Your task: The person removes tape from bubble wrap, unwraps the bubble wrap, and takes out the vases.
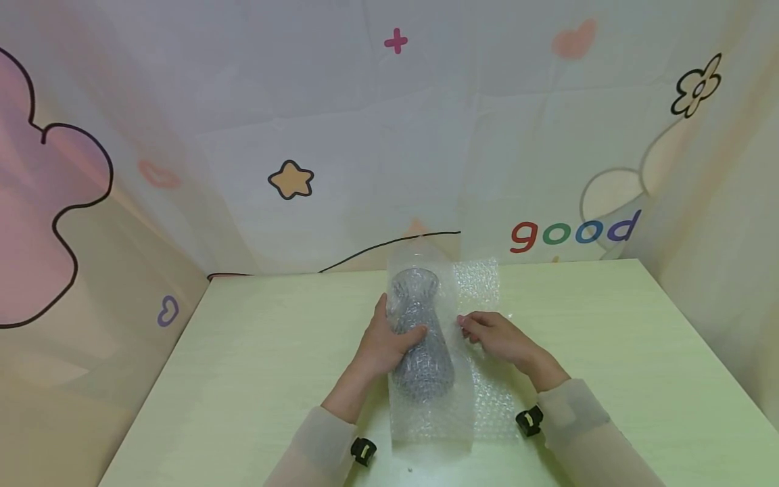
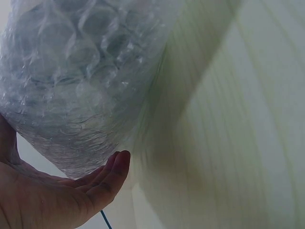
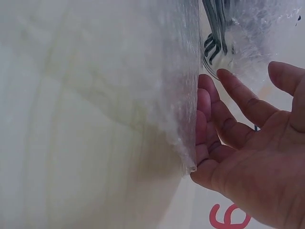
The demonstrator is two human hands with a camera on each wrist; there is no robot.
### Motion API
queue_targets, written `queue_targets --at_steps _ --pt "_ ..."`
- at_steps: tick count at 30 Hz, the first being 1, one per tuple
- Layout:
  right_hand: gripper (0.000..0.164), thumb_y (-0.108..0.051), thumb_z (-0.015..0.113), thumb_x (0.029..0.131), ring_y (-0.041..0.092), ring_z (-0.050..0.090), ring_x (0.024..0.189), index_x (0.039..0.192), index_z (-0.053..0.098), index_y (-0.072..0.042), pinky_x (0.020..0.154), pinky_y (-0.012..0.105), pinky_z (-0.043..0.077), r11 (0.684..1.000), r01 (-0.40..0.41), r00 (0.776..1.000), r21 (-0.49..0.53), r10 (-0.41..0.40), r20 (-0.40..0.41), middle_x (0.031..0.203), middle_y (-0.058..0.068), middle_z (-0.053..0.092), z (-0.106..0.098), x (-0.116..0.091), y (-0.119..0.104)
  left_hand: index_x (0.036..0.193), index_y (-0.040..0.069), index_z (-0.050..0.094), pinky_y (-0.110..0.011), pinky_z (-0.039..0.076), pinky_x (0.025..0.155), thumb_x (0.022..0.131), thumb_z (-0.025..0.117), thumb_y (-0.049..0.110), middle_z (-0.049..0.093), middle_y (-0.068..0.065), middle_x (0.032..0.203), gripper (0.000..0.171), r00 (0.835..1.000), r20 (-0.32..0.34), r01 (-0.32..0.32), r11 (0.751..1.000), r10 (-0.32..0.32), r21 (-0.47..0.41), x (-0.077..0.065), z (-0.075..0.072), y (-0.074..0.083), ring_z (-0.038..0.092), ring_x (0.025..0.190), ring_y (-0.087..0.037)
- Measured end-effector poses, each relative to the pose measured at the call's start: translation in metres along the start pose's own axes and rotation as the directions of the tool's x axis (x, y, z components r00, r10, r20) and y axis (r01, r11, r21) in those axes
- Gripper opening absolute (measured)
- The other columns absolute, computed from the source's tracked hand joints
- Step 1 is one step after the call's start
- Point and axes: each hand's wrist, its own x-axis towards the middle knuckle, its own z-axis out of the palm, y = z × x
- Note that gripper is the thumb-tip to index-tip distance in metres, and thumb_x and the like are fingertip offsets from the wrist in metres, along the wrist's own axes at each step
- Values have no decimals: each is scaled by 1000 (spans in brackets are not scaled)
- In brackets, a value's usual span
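Observation:
A clear ribbed glass vase [image 1: 425, 365] lies partly wrapped in bubble wrap [image 1: 432, 423] in the middle of the table, its flared mouth toward the back. My left hand [image 1: 385, 341] grips it from the left, thumb across the front. In the left wrist view, the left hand's fingers [image 2: 107, 183] curve under the wrapped bulk. On the other side, my right hand [image 1: 496, 335] is at the wrap's right part. The right wrist view shows the right hand's fingers [image 3: 228, 129] against the sheet, slightly bent, thumb apart. Ribbed glass shows beside them.
A loose flap of bubble wrap [image 1: 477, 284] spreads right of the vase on the pale green table [image 1: 255, 352]. Behind the table hangs a printed curtain [image 1: 377, 155]. Each wrist carries a small black camera.

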Motion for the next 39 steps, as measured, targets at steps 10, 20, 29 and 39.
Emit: queue_targets --at_steps 10,20,29,39 --pt "39 -41 48 110 25 58 106 111 67 -7 88 35 45 1000 11 1000 1 -11 7 111 10 65 -1 -1 -3 167 8 5 -68 39 113 93 74 43 25 -25 168 108 1000 3 14 1000 -14 0 1 0 0 33 151 -48" --pt "39 -39 51 108 24 57 103 119 68 -5 82 34 45 1000 1 1000 1 -1 -4 108 10 64 0 -3 -7 167 8 5 -68 39 113 92 75 43 25 -25 168 108 1000 0 12 1000 -12 3 2 0 0 32 152 -49" --pt "37 -37 52 109 23 57 99 117 67 -5 79 33 45 1000 6 1000 -22 -6 -10 104 10 64 0 -3 -8 167 9 5 -68 39 113 92 75 44 25 -24 168 108 1000 -3 28 1000 -28 1 2 0 0 32 152 -49" --pt "39 -39 53 108 23 60 99 119 69 -5 79 33 49 999 20 999 -49 -21 -33 106 10 67 2 -2 -7 167 9 5 -68 40 113 93 74 44 25 -24 168 107 1000 3 23 1000 -23 -3 1 1 -1 33 152 -49"
